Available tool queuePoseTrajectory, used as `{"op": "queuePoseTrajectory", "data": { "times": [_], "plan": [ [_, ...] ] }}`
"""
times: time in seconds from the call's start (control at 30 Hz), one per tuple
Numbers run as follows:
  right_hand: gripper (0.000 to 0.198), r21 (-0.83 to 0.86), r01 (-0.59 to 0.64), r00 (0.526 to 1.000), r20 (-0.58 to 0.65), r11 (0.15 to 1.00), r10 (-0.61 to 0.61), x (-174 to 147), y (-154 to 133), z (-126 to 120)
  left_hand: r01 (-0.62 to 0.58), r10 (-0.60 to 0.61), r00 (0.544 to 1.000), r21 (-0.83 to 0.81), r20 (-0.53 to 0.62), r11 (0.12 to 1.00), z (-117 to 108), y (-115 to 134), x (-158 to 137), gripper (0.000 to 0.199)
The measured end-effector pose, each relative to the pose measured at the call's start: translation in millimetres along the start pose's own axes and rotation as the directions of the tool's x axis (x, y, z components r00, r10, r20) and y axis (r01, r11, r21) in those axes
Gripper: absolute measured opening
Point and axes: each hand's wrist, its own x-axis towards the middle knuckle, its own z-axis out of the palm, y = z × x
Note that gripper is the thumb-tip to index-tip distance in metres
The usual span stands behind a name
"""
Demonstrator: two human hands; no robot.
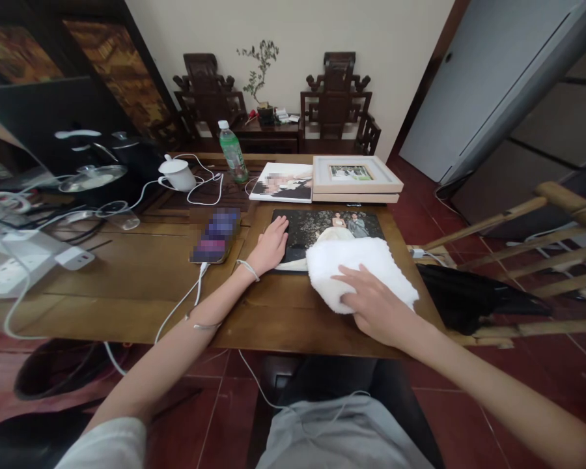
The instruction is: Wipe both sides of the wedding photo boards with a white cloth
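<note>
Photo panel (300,227): is lying flat near the right edge of the table (278,306), back from the front edge. Probably stiff, fairly light, slick-faced, easily scratched; best held by opposite side edges. Dark, glossy-looking, showing two figures and a pale gown. Left hand (272,243): is resting flat on its left margin, fingers extended, grasping nothing. Right hand (371,301): is lying half-spread over a fluffy white cloth (364,254), not visibly gripping; cloth, likely soft, is covering the panel's near right corner.
</note>
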Motion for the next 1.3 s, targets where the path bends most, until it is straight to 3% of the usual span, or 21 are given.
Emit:
{"op": "queuePoseTrajectory", "data": {
  "times": [0.13,0.37,0.5,0.63,0.9,1.0,1.13,1.3],
  "plan": [
    [0.040,0.034,-0.073,0.997,0.044,0.997,0.071,28,9,-7,-0.001,0.001,1.000,0.009,0.010,1.000,0,1,0,0.047],
    [0.037,0.000,-0.202,0.978,0.049,0.979,0.201,123,77,-7,-0.004,0.003,0.999,0.005,0.039,1.000,-4,1,0,0.047],
    [0.037,-0.021,-0.272,0.962,0.031,0.962,0.273,149,95,0,-0.018,0.017,0.999,0.004,0.028,1.000,-3,-1,0,0.046],
    [0.041,-0.036,-0.266,0.963,0.024,0.963,0.267,136,78,3,-0.023,0.022,1.000,0.015,0.014,1.000,-1,-2,0,0.047],
    [0.044,0.050,-0.170,0.978,0.129,0.984,0.163,55,-5,-4,-0.025,0.025,1.000,0.016,0.000,1.000,0,1,-1,0.046],
    [0.042,0.084,-0.120,0.984,0.142,0.989,0.108,38,-25,-8,-0.023,0.023,1.000,0.015,0.006,1.000,-1,2,-1,0.047],
    [0.041,0.073,-0.144,0.981,0.143,0.987,0.132,47,-20,-11,-0.022,0.022,1.000,0.014,0.007,1.000,-1,2,-1,0.047],
    [0.040,0.042,-0.229,0.967,0.120,0.972,0.223,96,25,-10,-0.026,0.026,1.000,0.004,0.005,1.000,-1,0,0,0.047]
  ]
}}
